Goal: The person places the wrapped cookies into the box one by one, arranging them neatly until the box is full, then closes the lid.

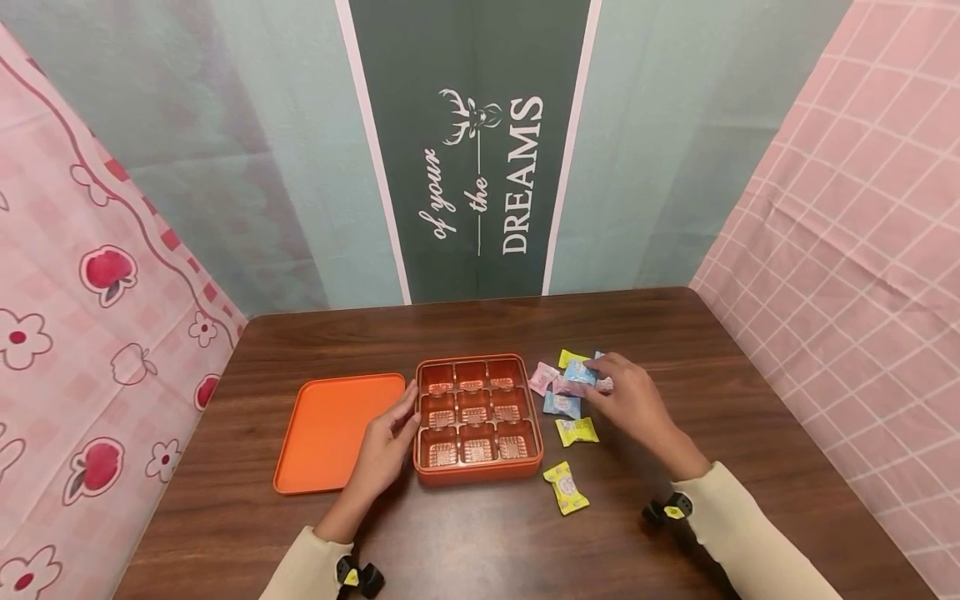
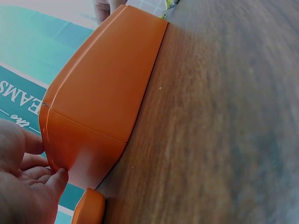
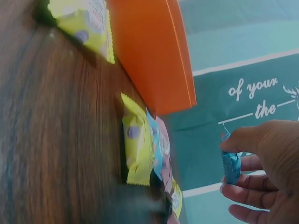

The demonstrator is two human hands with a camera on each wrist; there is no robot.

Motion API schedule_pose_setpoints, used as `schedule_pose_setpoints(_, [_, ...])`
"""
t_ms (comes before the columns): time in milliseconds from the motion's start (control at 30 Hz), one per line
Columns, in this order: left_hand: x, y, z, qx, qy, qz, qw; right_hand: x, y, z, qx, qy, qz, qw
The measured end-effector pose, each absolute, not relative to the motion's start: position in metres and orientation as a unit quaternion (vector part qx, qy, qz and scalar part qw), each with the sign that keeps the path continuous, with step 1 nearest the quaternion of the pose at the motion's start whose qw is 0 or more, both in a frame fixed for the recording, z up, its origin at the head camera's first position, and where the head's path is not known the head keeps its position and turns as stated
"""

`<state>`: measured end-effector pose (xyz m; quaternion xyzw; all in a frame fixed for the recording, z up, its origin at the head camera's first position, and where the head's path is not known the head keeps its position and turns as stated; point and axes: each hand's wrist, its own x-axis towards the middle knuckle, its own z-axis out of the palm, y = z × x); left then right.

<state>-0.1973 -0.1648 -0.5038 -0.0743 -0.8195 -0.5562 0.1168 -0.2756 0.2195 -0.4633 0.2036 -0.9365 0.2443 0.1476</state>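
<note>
An orange box with a copper-coloured insert of several square compartments stands on the table. My left hand rests against the box's left wall, its fingertips on the rim, as the left wrist view also shows. My right hand pinches a blue wrapped candy between thumb and fingers, lifted above the pile. Under and beside that hand lie a pink candy, another blue candy and a yellow candy. Nearer the front is one more yellow candy. The compartments hold no candy.
Left of the box lies a flat orange lid, close to my left wrist. The brown wooden table ends at a fabric backdrop, with a pink curtain on the left and a pink checked cloth on the right.
</note>
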Motion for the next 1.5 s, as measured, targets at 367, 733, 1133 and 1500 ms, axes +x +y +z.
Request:
schedule_pose_setpoints(367, [-0.185, -0.157, -0.468, -0.085, -0.819, -0.557, 0.103, -0.277, 0.206, -0.460, 0.223, -0.929, 0.260, 0.144])
schedule_pose_setpoints(733, [-0.186, -0.156, -0.470, -0.090, -0.816, -0.560, 0.113, -0.284, 0.193, -0.454, 0.255, -0.918, 0.252, 0.172])
schedule_pose_setpoints(1133, [-0.185, -0.159, -0.471, -0.078, -0.820, -0.556, 0.108, -0.294, 0.179, -0.453, 0.260, -0.921, 0.247, 0.153])
schedule_pose_setpoints(1500, [-0.185, -0.157, -0.471, -0.074, -0.818, -0.560, 0.106, -0.300, 0.174, -0.458, 0.261, -0.929, 0.207, 0.161])
